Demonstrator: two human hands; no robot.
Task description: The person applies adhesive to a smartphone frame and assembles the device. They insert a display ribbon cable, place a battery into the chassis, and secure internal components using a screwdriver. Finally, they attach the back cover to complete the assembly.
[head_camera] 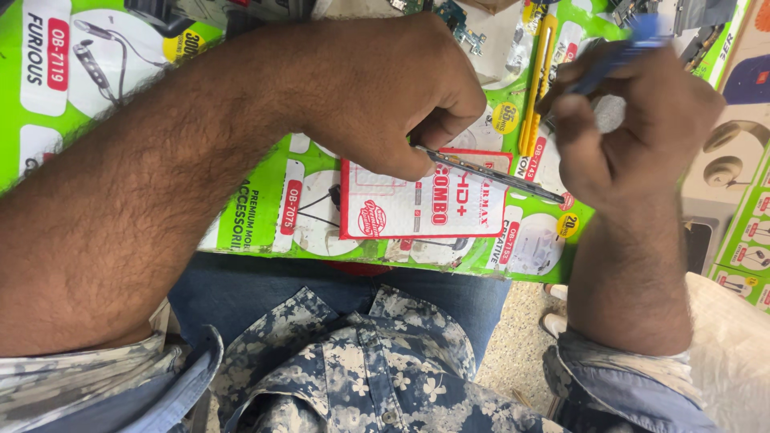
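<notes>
A thin metal strip [489,172] spans both hands above a red-and-white card [401,212] on the green printed counter [265,208]. A yellow utility knife [536,88] lies beyond the card. Left hand [377,88]: fingers pinched shut on the strip's near end. Right hand [634,120]: fingers curled around a blue-handled tool [622,56], touching the strip's far end.

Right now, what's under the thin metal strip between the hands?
Under the metal strip lies a white-and-red flat packet on green printed cardboard. The left hand covers the packet's upper left corner.
</notes>
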